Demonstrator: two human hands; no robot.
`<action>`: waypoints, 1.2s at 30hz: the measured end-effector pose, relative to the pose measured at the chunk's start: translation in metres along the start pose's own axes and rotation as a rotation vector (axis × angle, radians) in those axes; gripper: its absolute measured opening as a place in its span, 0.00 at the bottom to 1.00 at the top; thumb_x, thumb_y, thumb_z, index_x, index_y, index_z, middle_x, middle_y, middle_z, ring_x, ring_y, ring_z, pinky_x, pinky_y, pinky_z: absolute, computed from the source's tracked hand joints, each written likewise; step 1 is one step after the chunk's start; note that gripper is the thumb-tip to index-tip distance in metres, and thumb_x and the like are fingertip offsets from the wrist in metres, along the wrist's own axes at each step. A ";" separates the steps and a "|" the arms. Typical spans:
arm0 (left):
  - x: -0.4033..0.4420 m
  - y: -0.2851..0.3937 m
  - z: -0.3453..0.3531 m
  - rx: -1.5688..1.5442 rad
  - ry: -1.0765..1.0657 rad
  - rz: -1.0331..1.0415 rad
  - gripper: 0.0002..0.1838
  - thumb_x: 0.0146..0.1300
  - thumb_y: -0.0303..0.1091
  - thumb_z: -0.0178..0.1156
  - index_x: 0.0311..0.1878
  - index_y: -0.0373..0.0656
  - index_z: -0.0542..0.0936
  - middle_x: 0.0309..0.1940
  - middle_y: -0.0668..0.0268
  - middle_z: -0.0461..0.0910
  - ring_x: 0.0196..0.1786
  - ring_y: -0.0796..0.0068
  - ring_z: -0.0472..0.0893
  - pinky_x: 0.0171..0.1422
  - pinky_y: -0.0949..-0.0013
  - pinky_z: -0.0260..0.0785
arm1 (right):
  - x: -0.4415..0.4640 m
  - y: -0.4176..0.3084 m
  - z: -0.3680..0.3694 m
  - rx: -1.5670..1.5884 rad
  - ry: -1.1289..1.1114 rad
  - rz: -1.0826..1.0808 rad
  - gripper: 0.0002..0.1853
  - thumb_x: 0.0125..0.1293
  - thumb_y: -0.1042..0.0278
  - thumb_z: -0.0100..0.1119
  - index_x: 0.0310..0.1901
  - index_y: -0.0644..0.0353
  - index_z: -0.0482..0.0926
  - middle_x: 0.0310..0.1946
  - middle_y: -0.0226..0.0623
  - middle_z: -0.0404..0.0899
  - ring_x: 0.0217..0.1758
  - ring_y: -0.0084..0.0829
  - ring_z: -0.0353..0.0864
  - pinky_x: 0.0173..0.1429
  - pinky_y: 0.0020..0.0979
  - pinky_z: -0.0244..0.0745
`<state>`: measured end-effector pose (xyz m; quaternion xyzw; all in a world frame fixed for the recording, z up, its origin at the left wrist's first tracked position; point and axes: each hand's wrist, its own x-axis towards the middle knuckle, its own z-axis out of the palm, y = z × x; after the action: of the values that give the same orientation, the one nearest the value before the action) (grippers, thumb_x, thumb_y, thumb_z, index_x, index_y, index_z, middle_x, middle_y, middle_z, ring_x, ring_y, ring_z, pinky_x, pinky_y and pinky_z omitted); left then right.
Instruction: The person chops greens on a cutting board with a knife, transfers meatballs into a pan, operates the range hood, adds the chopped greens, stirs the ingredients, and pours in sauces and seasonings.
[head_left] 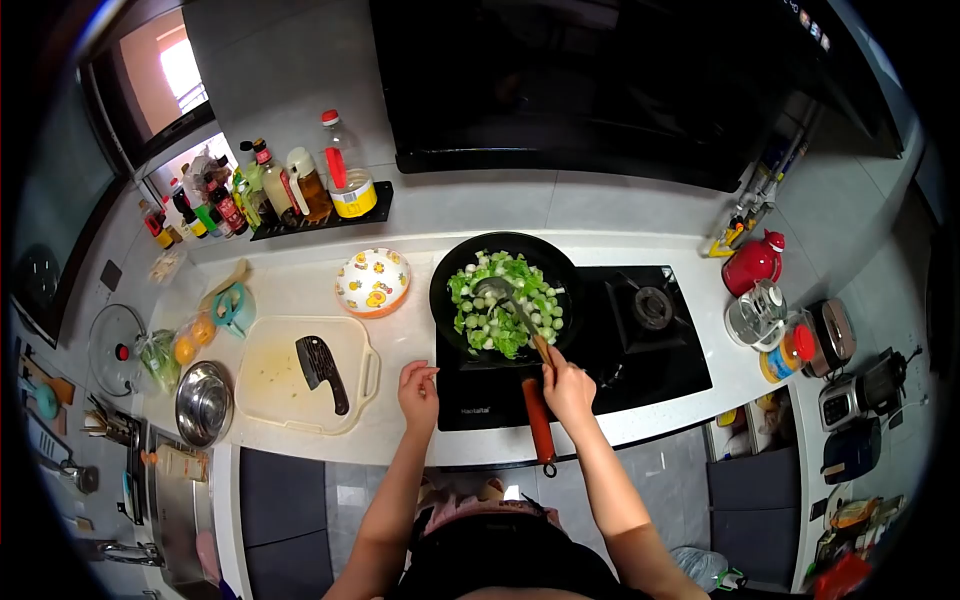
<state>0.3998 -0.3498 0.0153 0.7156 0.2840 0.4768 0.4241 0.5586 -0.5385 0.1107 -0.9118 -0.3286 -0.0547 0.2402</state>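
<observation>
My right hand (pixel 570 390) is closed around the wooden handle of a spatula (pixel 522 318) with a rounded metal head. The head rests among chopped green vegetables (pixel 500 325), leafy bits and pale rounded pieces, in a black wok (pixel 562 270). The wok sits on the left side of the black gas hob (pixel 480 390). Its red-brown handle (pixel 538 425) points toward me, just left of my right hand. My left hand (pixel 418 392) hovers by the hob's left edge, fingers loosely bent and slightly apart, with nothing in them.
Left of the hob lie a cutting board (pixel 270 350) with a cleaver (pixel 322 372), a patterned bowl (pixel 373 283) and a steel bowl (pixel 204 402). Bottles stand on a wall shelf (pixel 325 217). A red kettle (pixel 752 264) and a glass jug (pixel 757 316) are at right, beneath the dark range hood (pixel 570 90).
</observation>
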 end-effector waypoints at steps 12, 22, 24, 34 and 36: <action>0.002 -0.002 -0.018 0.008 0.055 -0.040 0.14 0.54 0.13 0.48 0.35 0.39 0.81 0.43 0.62 0.74 0.34 0.75 0.76 0.34 0.78 0.69 | 0.047 0.014 0.013 0.041 0.218 0.110 0.19 0.62 0.62 0.53 0.55 0.53 0.74 0.26 0.45 0.80 0.27 0.46 0.80 0.31 0.41 0.75; 0.000 -0.005 0.001 -0.024 -0.026 -0.019 0.14 0.54 0.14 0.48 0.35 0.40 0.81 0.42 0.63 0.74 0.33 0.76 0.76 0.32 0.78 0.69 | -0.008 0.028 0.000 0.236 0.085 0.160 0.17 0.60 0.63 0.55 0.52 0.53 0.77 0.24 0.50 0.79 0.29 0.49 0.80 0.34 0.44 0.75; 0.000 -0.009 0.009 -0.027 -0.031 0.029 0.14 0.53 0.14 0.49 0.35 0.40 0.81 0.42 0.64 0.75 0.32 0.76 0.77 0.31 0.78 0.69 | -0.022 0.028 -0.006 0.279 0.103 0.146 0.17 0.60 0.62 0.55 0.52 0.53 0.77 0.26 0.50 0.79 0.31 0.49 0.80 0.36 0.43 0.75; -0.005 -0.007 0.026 -0.082 -0.075 0.036 0.13 0.50 0.13 0.49 0.34 0.38 0.80 0.42 0.63 0.75 0.33 0.73 0.77 0.37 0.75 0.71 | -0.064 0.024 -0.044 0.477 -0.052 0.121 0.17 0.59 0.66 0.59 0.50 0.53 0.79 0.31 0.46 0.82 0.29 0.43 0.81 0.35 0.34 0.75; -0.004 -0.005 0.023 -0.079 -0.063 0.029 0.13 0.50 0.13 0.49 0.34 0.38 0.80 0.42 0.63 0.75 0.33 0.73 0.77 0.36 0.76 0.71 | -0.059 0.024 -0.039 0.386 -0.048 0.093 0.17 0.58 0.65 0.59 0.50 0.52 0.79 0.31 0.46 0.82 0.30 0.43 0.81 0.36 0.35 0.76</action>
<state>0.4191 -0.3584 0.0046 0.7170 0.2410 0.4708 0.4540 0.5301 -0.6062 0.1200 -0.8640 -0.2964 0.0424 0.4049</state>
